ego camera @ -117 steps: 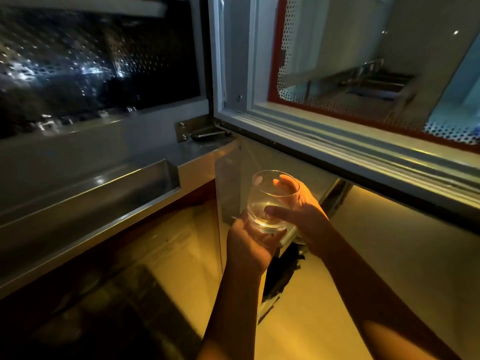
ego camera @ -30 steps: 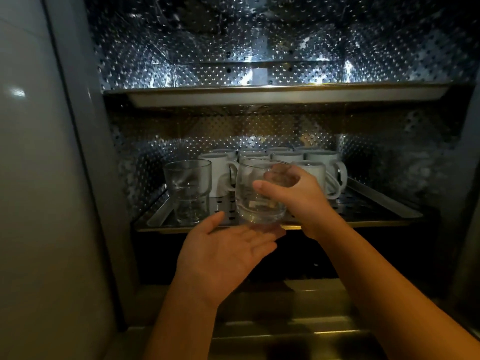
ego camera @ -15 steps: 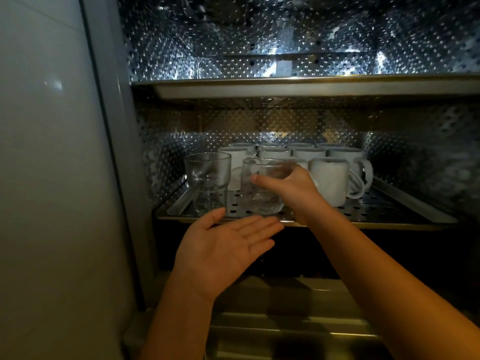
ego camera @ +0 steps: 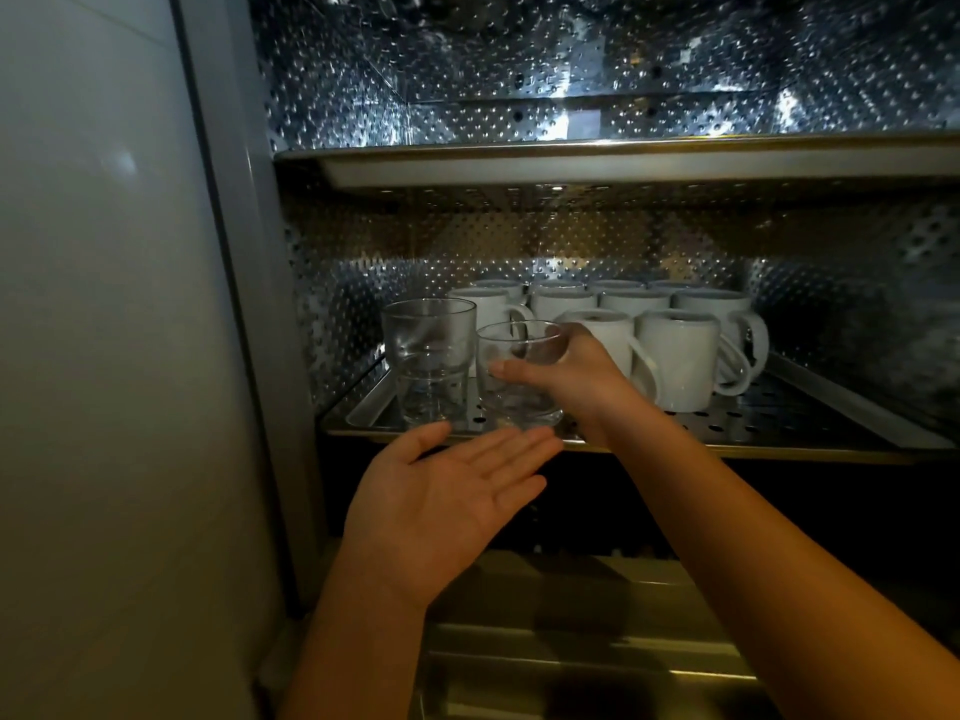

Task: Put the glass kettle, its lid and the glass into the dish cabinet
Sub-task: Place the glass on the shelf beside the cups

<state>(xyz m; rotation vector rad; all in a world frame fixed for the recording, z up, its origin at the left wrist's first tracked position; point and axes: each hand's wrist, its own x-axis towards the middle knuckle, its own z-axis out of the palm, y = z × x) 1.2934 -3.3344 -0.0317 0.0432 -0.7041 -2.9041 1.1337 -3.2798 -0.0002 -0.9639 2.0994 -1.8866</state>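
Note:
A short clear glass (ego camera: 511, 384) stands on the perforated metal tray (ego camera: 779, 426) of the dish cabinet's middle shelf, near the tray's front edge. My right hand (ego camera: 569, 374) is wrapped around the glass from the right, thumb in front. My left hand (ego camera: 447, 498) hovers palm up just below and in front of the tray, fingers spread, holding nothing. A taller clear stacked glass (ego camera: 430, 356) stands right beside the short glass on its left. The glass kettle and its lid are not in sight.
Several white mugs (ego camera: 675, 356) fill the tray behind and to the right of the glasses. An upper shelf (ego camera: 597, 161) spans the cabinet above. The grey cabinet wall (ego camera: 104, 356) rises on the left. A steel ledge (ego camera: 571, 641) lies below.
My right hand has carried the glass forward and down onto the tray beside the taller glass. My left hand has stayed under it, palm up.

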